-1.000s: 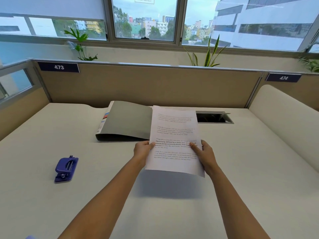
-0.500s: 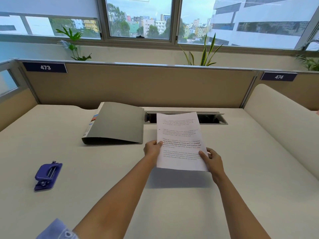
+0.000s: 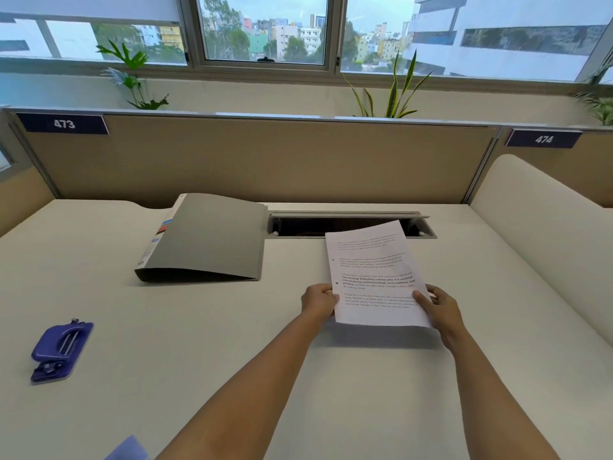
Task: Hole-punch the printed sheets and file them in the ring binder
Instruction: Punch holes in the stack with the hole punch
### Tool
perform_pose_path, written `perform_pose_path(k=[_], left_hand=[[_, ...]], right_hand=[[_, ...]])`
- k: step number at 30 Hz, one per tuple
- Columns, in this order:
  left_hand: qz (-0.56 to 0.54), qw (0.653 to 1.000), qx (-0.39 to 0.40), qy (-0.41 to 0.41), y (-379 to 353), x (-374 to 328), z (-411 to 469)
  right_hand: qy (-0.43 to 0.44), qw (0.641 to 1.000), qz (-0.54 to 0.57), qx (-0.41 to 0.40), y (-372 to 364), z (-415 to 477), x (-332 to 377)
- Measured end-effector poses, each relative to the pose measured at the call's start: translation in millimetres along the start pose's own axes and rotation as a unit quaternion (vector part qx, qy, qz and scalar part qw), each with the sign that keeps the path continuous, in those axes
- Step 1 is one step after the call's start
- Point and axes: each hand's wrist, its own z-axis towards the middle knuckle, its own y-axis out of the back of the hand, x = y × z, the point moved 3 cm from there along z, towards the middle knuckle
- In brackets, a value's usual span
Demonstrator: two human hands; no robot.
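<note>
In the head view, a cream desk [image 3: 199, 376] is seen, closed off at the back by a tan partition [image 3: 265, 161] and at the right by a rounded cream divider [image 3: 530, 227]. A cable slot [image 3: 348, 225] is set into the desk's far edge. Behind the partition, two potted plants [image 3: 132, 74] [image 3: 394, 91] are placed below a window [image 3: 265, 28] through which city buildings are seen.

Dark plates reading "473" [image 3: 63, 123] and "474" [image 3: 544, 139] are fixed to the partition. The binder's spine label is too small to be read.

The printed sheets [image 3: 374, 277] are held just above the desk, right of the closed grey ring binder [image 3: 212, 240]. They are pinched at their lower edges by the left hand [image 3: 318, 302] and the right hand [image 3: 438, 308], thumbs on top. Paragraphs with some bold lines are printed on them. The purple hole punch [image 3: 59, 351] is left far to the left.
</note>
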Motion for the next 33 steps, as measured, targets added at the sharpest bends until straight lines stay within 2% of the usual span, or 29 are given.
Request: perform_pose_path(k=[5,12,16,20,29,33], left_hand=[[0.049,0.999,-0.005,-0.016,-18,6,10],[0.125,0.991,-0.011,-0.046,-39,12,13],[0.179,0.980,-0.023,-0.086,-47,7,12],[0.216,0.972,-0.035,-0.087,-53,4,10],[0.321,0.936,0.013,-0.142,-60,5,3],[0.369,0.913,0.019,-0.172,-51,3,5]], right_hand=[[0.016,0.994,-0.105,-0.006,10,16,-4],[0.010,0.967,-0.252,-0.027,18,27,-6],[0.013,0.955,-0.290,-0.054,21,27,-4],[0.022,0.947,-0.312,-0.069,21,27,-7],[0.058,0.905,-0.413,-0.087,16,24,-9],[0.065,0.919,-0.373,-0.112,10,19,0]])
